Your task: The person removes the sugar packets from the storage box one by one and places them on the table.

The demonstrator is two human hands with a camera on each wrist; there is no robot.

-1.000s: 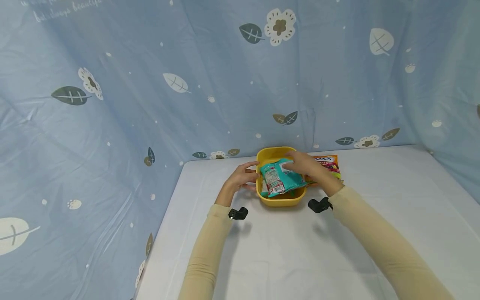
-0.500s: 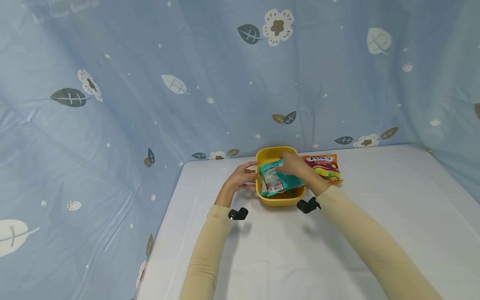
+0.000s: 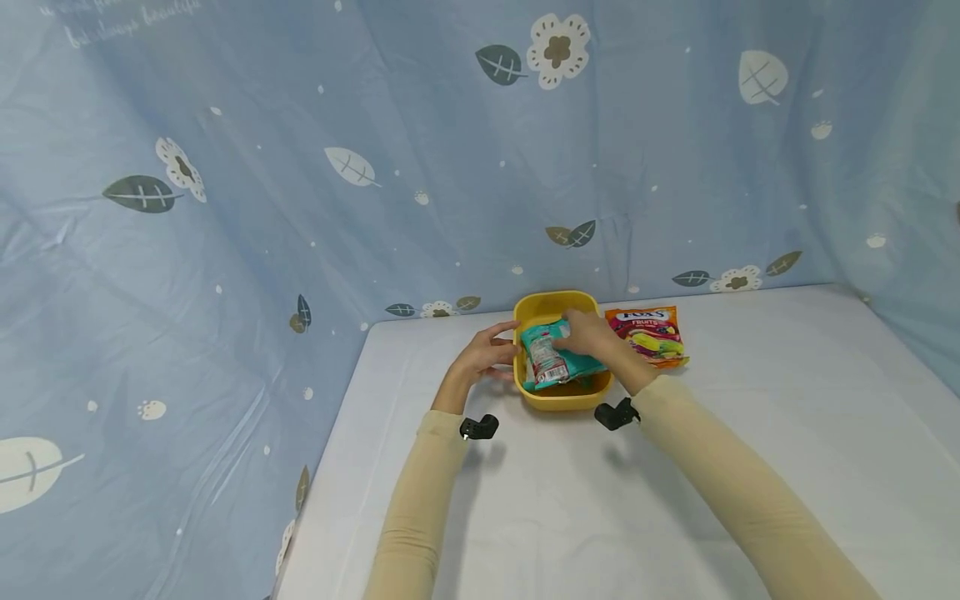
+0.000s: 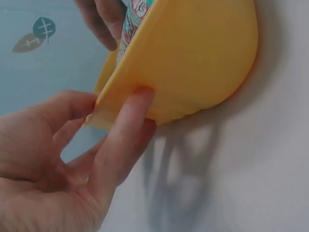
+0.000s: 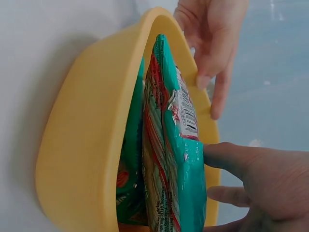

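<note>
A yellow bowl (image 3: 561, 398) sits near the table's back edge. A teal snack packet (image 3: 551, 360) stands tilted in it, and my right hand (image 3: 592, 336) pinches its far end, thumb (image 5: 227, 158) on the printed face. Another teal packet (image 5: 128, 186) lies under it against the bowl's wall (image 5: 82, 145). My left hand (image 3: 486, 357) rests against the bowl's left side. Its straight fingers (image 4: 126, 126) touch the outer wall (image 4: 203, 53) and the rim.
An orange and red fruit-snack packet (image 3: 649, 333) lies flat just right of the bowl. The white table (image 3: 570, 517) stretches toward me. A blue leaf-patterned cloth (image 3: 300, 167) hangs behind and on both sides.
My right hand has moved left and slightly down with the teal packet, settling it deeper into the bowl and uncovering the fruit-snack packet. The left hand has stayed at the bowl.
</note>
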